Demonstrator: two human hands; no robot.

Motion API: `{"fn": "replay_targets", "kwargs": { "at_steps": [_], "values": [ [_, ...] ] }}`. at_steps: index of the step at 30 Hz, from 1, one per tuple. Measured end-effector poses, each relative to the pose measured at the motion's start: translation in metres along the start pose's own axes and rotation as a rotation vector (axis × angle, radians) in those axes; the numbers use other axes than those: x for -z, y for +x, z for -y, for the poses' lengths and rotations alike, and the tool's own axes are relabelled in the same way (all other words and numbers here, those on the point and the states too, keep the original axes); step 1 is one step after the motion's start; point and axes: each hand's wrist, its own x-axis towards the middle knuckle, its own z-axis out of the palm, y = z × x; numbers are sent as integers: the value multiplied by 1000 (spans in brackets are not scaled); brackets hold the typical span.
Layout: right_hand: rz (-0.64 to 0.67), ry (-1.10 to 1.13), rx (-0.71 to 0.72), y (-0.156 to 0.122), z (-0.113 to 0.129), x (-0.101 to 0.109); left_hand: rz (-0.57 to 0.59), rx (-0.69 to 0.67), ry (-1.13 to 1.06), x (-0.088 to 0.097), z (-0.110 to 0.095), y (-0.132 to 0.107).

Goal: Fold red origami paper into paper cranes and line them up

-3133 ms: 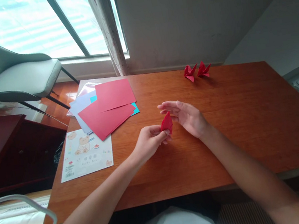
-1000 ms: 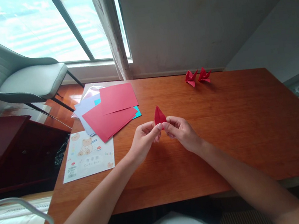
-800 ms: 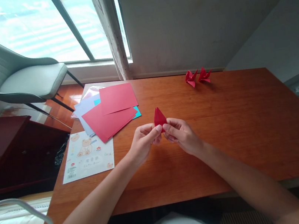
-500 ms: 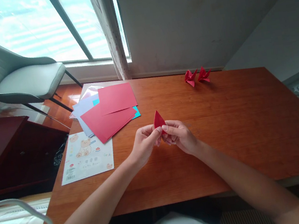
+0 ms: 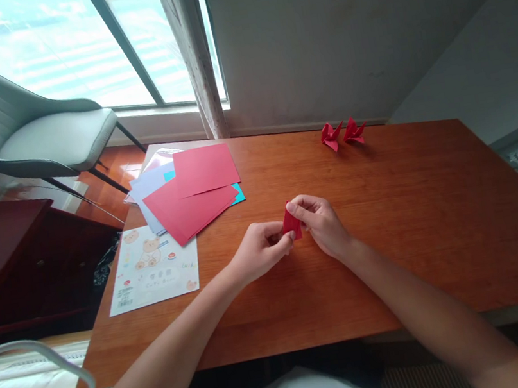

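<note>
A small piece of folded red paper (image 5: pixel 292 224) is held between both hands above the wooden table (image 5: pixel 391 232). My left hand (image 5: pixel 263 249) pinches its lower left part, thumb in front. On its upper right part, my right hand (image 5: pixel 317 219) grips with thumb and fingers. The paper's top tip is mostly covered by the right thumb. Left of my hands lie several sheets of red paper (image 5: pixel 205 169), fanned over pale and blue sheets. Two folded red paper cranes (image 5: pixel 331 136) stand near the table's far edge.
A white sheet printed with bears (image 5: pixel 151 268) lies at the table's left side. Beyond that side are a grey chair (image 5: pixel 56 140) and a dark red cabinet (image 5: pixel 7 264). A white cable or tube (image 5: pixel 65 365) curves at lower left. Wall and curtain (image 5: pixel 191 48) stand behind the table.
The folded paper has turned and shifted slightly right; its upward point no longer shows. My right hand has moved up to its top, while my left hand has lowered slightly.
</note>
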Motion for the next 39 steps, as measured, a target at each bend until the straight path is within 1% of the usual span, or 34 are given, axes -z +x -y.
{"fn": "replay_targets", "kwargs": {
  "at_steps": [2, 3, 6, 8, 10, 12, 15, 18, 25, 31, 33, 36, 39],
  "values": [
    [-17, -6, 18, 0, -1, 0, -34, -36, 110, 2, 0, 0],
    [-32, -37, 39, 0, -2, 0, -71, -60, 193, 3, 0, 0],
    [-145, -202, 128, -1, -1, 1, -220, -130, 488, 5, 3, 0],
    [-204, -294, 165, -3, 0, 1, -298, -152, 665, 5, 5, 0],
    [-188, -348, 180, -6, 2, -1, -349, -160, 813, 5, 7, 0],
    [-127, -397, 191, -8, 2, -3, -383, -169, 927, 5, 8, -1],
    [-78, -474, 202, -10, 1, -6, -399, -187, 1019, 4, 9, -1],
    [-80, -519, 199, -9, -1, -7, -389, -194, 1039, 4, 8, -1],
    [-63, -557, 198, -7, -5, -5, -349, -170, 1005, 3, 8, -1],
    [-126, -629, 254, -6, -2, -4, -328, -146, 1031, 3, 7, -3],
    [-136, -660, 283, -6, -1, -3, -315, -154, 958, 5, 6, -3],
    [-134, -739, 346, -5, 0, -1, -318, -167, 741, 9, 3, -3],
    [-102, -820, 426, -6, 0, 0, -325, -150, 544, 14, 0, -2]
  ]
}}
